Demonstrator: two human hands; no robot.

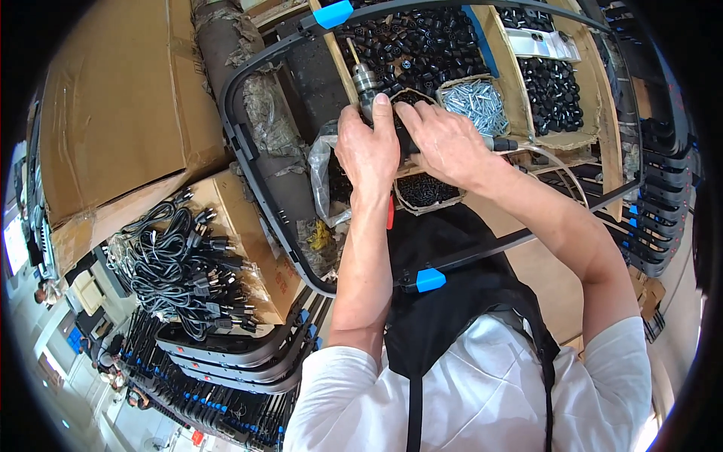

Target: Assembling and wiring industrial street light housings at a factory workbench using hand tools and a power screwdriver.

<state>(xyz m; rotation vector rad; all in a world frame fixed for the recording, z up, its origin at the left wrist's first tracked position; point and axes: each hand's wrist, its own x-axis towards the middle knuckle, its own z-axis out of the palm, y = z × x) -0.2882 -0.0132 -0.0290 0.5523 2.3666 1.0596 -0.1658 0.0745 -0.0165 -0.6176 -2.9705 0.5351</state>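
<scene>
Nearby, heaped cables (184, 264), silver screws (474, 105), frame (245, 151) around drill (365, 80)

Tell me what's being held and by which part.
A drill: the right hand grips it near the hose. The left hand is at its body, just behind the metal chuck; its fingers are mostly hidden, so its grip is unclear.

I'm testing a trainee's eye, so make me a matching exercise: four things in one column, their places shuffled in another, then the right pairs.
Things
1. Silver metal fasteners
2. Coiled black power cords
3. Silver metal drill chuck
4. Angular blue plastic blocks

Places
A. On the curved black frame
B. Just beyond the bare left hand
C. Just beyond the bare right hand
D. Heaped against brown cardboard, picture's left

Pairs: 1-C, 2-D, 3-B, 4-A
</scene>
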